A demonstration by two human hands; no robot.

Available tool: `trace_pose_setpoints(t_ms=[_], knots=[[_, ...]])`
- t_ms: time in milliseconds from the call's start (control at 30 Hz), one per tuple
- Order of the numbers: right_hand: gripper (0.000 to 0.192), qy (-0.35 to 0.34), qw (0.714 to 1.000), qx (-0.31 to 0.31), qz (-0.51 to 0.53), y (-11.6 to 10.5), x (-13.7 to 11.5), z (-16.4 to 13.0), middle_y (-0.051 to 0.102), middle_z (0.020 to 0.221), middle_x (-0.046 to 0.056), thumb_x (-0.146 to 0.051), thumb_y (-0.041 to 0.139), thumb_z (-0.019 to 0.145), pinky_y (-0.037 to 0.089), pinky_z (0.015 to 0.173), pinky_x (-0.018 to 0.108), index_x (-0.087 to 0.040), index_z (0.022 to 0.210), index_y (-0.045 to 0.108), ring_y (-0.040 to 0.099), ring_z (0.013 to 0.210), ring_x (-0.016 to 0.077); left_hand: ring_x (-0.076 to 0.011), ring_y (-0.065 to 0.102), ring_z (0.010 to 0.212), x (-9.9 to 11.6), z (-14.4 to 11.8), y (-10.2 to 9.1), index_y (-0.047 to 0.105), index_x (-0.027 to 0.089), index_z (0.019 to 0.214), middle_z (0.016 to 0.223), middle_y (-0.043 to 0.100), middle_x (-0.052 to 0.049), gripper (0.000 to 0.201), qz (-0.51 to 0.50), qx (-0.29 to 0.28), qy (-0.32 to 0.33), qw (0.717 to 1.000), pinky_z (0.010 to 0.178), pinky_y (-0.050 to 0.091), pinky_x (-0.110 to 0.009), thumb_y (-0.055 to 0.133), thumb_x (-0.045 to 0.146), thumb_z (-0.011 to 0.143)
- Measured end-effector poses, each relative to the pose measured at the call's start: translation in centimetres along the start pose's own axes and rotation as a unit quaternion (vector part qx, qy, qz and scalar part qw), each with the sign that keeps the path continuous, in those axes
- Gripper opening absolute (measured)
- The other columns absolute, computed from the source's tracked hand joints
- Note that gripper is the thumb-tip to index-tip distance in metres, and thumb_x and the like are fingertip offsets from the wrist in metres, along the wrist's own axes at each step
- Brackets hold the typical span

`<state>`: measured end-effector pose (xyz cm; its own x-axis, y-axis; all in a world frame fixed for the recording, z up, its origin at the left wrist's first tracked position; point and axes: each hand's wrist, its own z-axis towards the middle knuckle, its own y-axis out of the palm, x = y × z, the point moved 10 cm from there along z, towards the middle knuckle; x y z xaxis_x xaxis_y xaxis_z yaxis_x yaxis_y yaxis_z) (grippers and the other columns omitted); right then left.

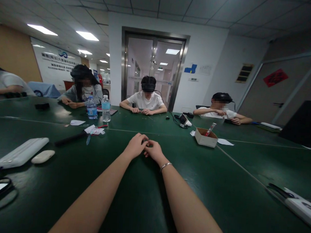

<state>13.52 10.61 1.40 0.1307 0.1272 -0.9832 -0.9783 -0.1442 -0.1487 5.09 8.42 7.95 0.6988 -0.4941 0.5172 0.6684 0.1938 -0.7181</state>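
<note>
Both my arms stretch forward over the dark green table. My left hand and my right hand meet at the fingertips in the middle of the table, fingers curled. Whatever sits between the fingertips is too small to make out. A thin bracelet circles my right wrist.
A small cardboard box with a red pen stands to the right. Two water bottles, papers and a black stick lie at the left, with a white keyboard and mouse nearer. Several people sit at the far side.
</note>
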Motion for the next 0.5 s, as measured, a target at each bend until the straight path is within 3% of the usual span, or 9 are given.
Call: trace_pose_setpoints(t_ms=[133,267,500], knots=[[0.01,0.012,1.0,-0.003,-0.018,-0.2,0.2,0.0,0.053,0.052,-0.005,-0.007,0.064,0.07,0.045,0.035,0.013,-0.012,0.076,0.057,0.055,0.039,0.0068,-0.0162,0.056,0.086,-2.3,-0.7,0.8,0.064,0.02,0.087,0.09,0.06,-0.004,0.017,-0.096,0.013,-0.027,0.995,0.08,0.044,-0.028,0.051,0.027,0.078],[0.018,0.03,0.999,-0.036,0.021,-0.2,0.5,0.0,0.061,0.059,-0.001,-0.002,0.064,0.068,0.05,0.043,0.015,-0.009,0.084,0.061,0.058,0.043,0.0077,-0.0154,0.059,0.082,-4.6,-1.0,1.4,0.064,0.019,0.087,0.09,0.064,-0.003,0.018,-0.191,0.014,-0.064,0.979,0.077,0.047,-0.027,0.055,0.03,0.076],[0.021,0.058,0.989,-0.006,0.138,-1.7,1.7,0.4,0.066,0.074,0.006,0.0,0.059,0.072,0.055,0.057,0.019,-0.008,0.091,0.061,0.064,0.054,0.0105,-0.0172,0.062,0.084,-5.5,-1.4,1.7,0.064,0.018,0.094,0.094,0.066,-0.005,0.024,-0.248,-0.005,-0.094,0.964,0.079,0.049,-0.03,0.062,0.026,0.072]])
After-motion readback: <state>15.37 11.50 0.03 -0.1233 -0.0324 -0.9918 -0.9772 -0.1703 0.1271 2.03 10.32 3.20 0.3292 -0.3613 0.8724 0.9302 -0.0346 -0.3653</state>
